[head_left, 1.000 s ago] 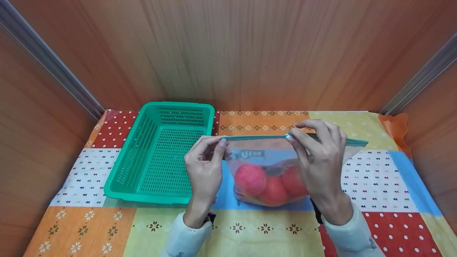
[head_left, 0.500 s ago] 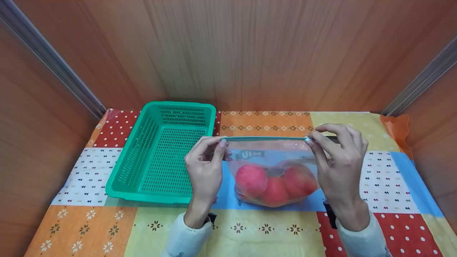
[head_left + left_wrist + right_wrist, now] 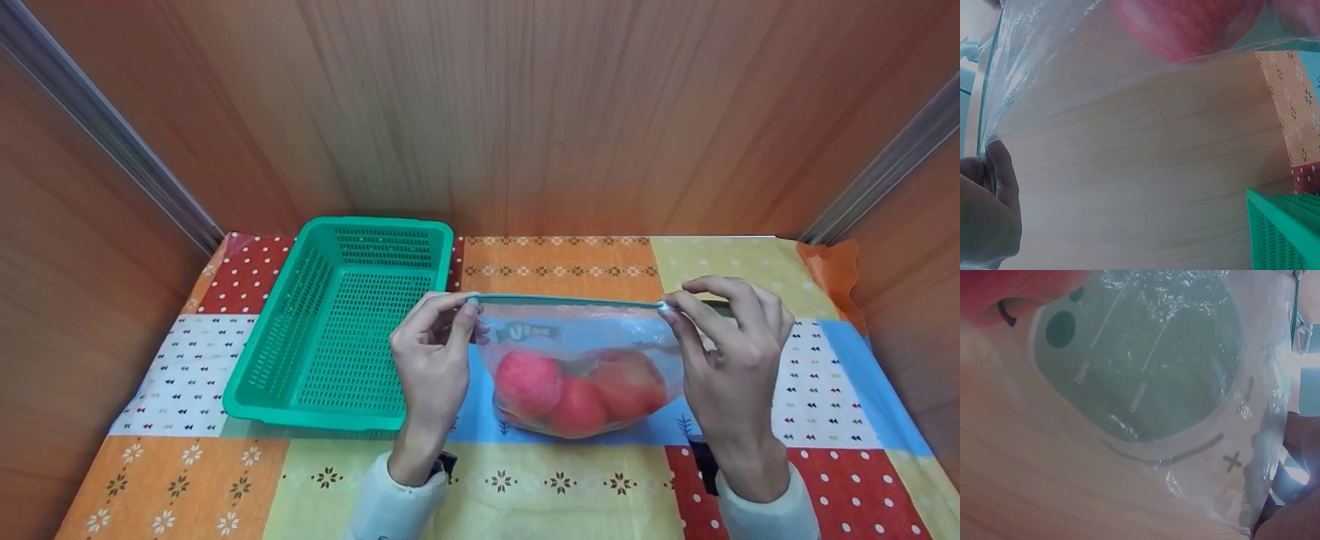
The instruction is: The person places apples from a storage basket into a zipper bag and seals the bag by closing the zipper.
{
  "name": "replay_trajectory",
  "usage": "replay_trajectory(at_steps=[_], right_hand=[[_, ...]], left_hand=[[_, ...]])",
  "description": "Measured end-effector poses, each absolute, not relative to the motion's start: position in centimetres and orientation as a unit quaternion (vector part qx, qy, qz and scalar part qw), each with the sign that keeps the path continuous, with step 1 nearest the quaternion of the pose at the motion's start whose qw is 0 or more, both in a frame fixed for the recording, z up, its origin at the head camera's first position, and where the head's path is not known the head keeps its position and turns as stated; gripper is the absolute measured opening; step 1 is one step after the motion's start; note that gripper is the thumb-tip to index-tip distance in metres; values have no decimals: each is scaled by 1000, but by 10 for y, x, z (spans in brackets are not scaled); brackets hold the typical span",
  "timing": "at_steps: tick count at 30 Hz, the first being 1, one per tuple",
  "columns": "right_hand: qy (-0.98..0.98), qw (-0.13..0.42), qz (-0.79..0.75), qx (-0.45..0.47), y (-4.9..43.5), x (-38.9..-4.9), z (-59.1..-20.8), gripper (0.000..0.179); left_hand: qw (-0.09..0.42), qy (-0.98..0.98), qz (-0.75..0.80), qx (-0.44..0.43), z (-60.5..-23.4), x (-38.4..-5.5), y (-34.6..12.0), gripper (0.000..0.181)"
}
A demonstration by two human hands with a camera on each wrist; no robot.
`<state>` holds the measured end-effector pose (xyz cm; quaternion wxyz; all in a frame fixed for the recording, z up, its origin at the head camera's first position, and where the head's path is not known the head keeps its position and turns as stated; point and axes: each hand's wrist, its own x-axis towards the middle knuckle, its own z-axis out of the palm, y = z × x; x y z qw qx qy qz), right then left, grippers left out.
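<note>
A clear zip bag (image 3: pixel 592 326) with a green top strip hangs between my hands, its strip pulled nearly straight. Inside lie several red apples (image 3: pixel 527 382), bunched at the bottom. My left hand (image 3: pixel 435 360) pinches the strip's left end between thumb and fingers. Toward the strip's right end, my right hand (image 3: pixel 731 352) pinches a small whitish slider (image 3: pixel 664 306); the bag's right corner is hidden behind that hand. The left wrist view shows the left hand (image 3: pixel 988 219) at the bag's corner. In the right wrist view, an apple stem shows beside the bag's green print (image 3: pixel 1140 371).
A green plastic basket (image 3: pixel 349 337) stands left of the bag, close to my left hand, with nothing in it. A patchwork cloth (image 3: pixel 180 480) covers the table. Wooden walls (image 3: pixel 525 135) rise behind and on both sides. An orange cloth edge (image 3: pixel 836 274) sticks up at the back right.
My right hand has slid to the right along the strip with the slider, uncovering more of the bag and apples. The left hand keeps its pinch at the left end, almost still.
</note>
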<state>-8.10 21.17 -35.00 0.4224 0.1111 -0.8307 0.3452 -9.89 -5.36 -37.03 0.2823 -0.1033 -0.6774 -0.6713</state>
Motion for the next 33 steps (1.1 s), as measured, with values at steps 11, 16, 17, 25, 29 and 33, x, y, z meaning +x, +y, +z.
replay_trajectory(at_steps=[11,16,17,25,29,33], right_hand=[[-835,416,345,98,223,-74,-352,28],[-833,421,345,101,228,-72,-352,22],[-832,422,345,101,229,-71,-352,21],[-839,421,337,82,235,-66,-351,62],[-840,423,329,79,238,-64,-349,62],[-843,420,329,68,242,-61,-349,53]], left_hand=[[285,-677,-669,-111,-372,-97,-53,11],[294,-669,-670,-128,-374,-98,-54,10],[295,-668,-671,-130,-375,-98,-55,10],[302,-666,-668,-135,-377,-97,-55,10],[303,-666,-669,-133,-377,-96,-56,11],[300,-667,-670,-126,-377,-96,-57,11]])
